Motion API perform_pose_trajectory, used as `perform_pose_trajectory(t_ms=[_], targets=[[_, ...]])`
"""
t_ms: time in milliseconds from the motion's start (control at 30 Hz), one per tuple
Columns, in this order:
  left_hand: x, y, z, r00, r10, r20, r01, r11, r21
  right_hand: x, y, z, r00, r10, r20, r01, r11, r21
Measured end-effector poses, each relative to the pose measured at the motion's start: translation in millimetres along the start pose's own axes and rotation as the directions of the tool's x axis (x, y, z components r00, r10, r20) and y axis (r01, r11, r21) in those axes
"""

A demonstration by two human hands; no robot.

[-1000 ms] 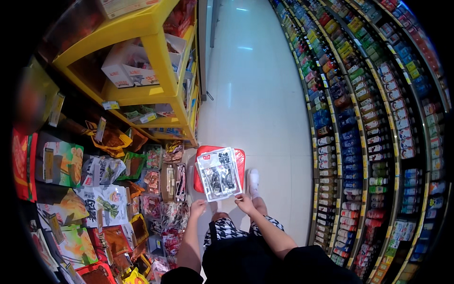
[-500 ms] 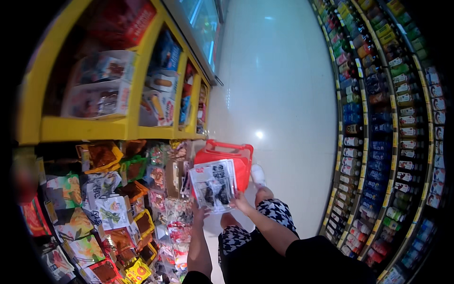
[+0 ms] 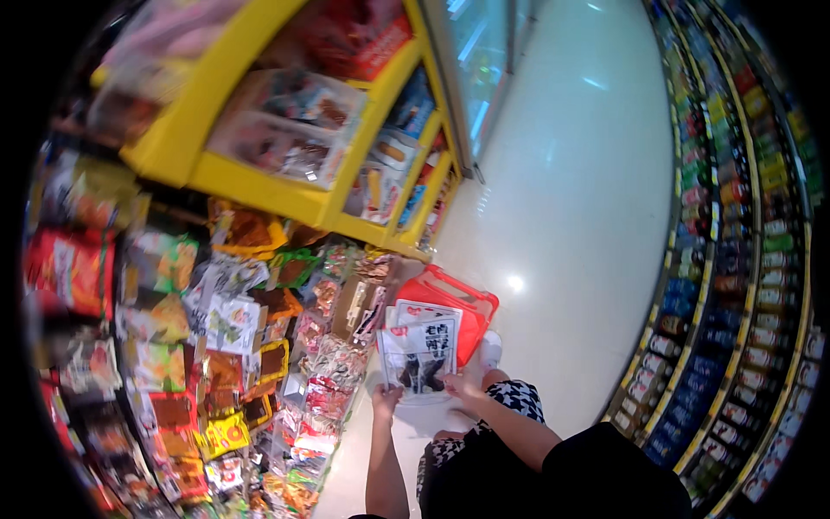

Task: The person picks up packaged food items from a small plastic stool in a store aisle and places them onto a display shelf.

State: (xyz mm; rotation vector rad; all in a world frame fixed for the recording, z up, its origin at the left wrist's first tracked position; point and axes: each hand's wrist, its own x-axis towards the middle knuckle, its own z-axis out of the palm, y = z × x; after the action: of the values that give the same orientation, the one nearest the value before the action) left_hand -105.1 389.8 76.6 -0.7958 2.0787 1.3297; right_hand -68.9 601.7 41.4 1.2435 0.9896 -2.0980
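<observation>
A flat white snack pouch (image 3: 413,339) with black lettering and a clear window showing dark food is held out in front of me. My left hand (image 3: 386,400) is closed on its lower left corner. Across from it, my right hand (image 3: 463,388) pinches the lower right edge. Another white pouch edge (image 3: 424,310) shows behind its top; whether that one is held too, I cannot tell. Just beyond the pouches, a red plastic shopping basket (image 3: 481,304) stands on the floor, partly covered by them.
To my left, a low display (image 3: 233,324) carries several rows of packaged snacks. A yellow shelf unit (image 3: 333,203) with boxed goods stands beyond it, beside a glass-fronted cooler (image 3: 477,78). Bottled drinks (image 3: 722,320) line the right side of the pale tiled floor (image 3: 579,225).
My view has turned left, so the shelves and basket sit farther right and tilted. Both hands still hold the pouch, and another pouch edge now shows behind it.
</observation>
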Motion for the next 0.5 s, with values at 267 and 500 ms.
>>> perform_pose_trajectory(t_ms=[267,500], targets=[[-123.6,-39.2,-49.3,1.0,0.025,0.006,-0.022,0.968,-0.251,-47.3,10.6,22.3,0.925,-0.144,0.352,0.293,0.86,-0.417],[-289.9,-178.2,-84.1,0.94,0.031,-0.341,-0.248,0.747,-0.617,-166.8,93.6,43.9,0.761,0.146,0.633,0.466,0.555,-0.689]])
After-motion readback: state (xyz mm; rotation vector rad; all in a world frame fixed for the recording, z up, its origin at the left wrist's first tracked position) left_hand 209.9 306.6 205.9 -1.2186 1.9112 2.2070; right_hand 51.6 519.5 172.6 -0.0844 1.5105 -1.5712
